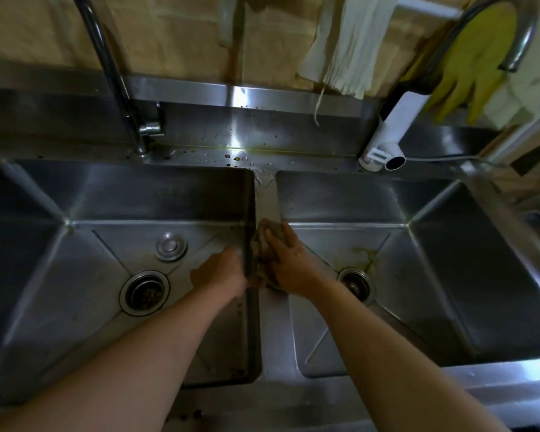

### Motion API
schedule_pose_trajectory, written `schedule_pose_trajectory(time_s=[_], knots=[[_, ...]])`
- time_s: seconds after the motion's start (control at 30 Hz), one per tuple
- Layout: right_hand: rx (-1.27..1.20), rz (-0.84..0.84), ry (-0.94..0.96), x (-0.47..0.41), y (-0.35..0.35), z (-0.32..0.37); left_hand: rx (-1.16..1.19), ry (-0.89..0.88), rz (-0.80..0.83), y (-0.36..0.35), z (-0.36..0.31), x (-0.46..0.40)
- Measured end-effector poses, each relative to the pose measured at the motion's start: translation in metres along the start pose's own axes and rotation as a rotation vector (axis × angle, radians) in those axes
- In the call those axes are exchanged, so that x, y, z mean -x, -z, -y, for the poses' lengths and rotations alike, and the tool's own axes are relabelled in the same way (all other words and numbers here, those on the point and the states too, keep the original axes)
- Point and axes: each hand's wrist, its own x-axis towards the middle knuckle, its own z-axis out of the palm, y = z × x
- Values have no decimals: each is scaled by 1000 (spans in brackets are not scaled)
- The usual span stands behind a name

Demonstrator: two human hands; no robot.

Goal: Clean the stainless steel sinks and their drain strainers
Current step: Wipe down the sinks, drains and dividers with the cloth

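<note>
Right now both arms reach forward and down to the divider [267,201] between the two steel basins. The right hand [289,260] lies palm-down on a brownish scouring pad [267,244], fingers spread flat over it and pressing it onto the top of the divider; the pad bunches up past the fingertips and spills toward the left edge. The left hand [223,271] sits inside the left sink [75,307], against the divider's wall just beside the pad; its fingertips are blurred and tucked at the metal edge, so whether they grip anything cannot be told.

On the left sink's floor the drain strainer [144,293] sits in its opening, with a round plug [171,246] lying apart behind it. In the right sink [449,291] the second strainer [354,283] is partly covered by the right forearm, and yellowish stains [367,257] spread just behind it.

Behind the basins, a faucet [113,73] rises at left with its top cut off, and another faucet [493,29] arcs at right. A white cloth [353,48] and a yellow glove [474,67] hang on the wall, soft and hard to read
</note>
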Motion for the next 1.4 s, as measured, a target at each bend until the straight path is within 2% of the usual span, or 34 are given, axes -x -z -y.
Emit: schedule_pose_trajectory(time_s=[0.2, 0.37, 0.53, 0.67, 0.83, 0.97, 1.13, 1.27, 1.33, 1.4], knots=[[12, -84, 20, 6, -1, 1, -37, 50, -14, 1, -3, 4], [74, -138, -37, -40, 5, -3, -99, -51, 68, 13, -9, -7], [204, -290, -89, -90, 21, -4, 34, -68, 49, 33, -10, -52], [256, -338, -114, -131, 36, -4, 70, -87, 48, 50, -17, -95], [167, -370, -152, -157, 51, -5, 99, -171, 89, 57, -29, -127], [6, -407, -115, -158, 53, -9, 15, -146, 74, 56, -31, -136], [-189, -680, -135, -164, 67, -7, 17, -123, 75, 61, -37, -148], [-187, -827, -76, -181, 89, -3, 31, -128, 34, 66, -48, -159], [-149, -806, -14, -190, 90, -5, 9, -118, 39, 63, -55, -160], [-47, -629, 35, -197, 80, -10, 13, -108, 53, 58, -59, -159]])
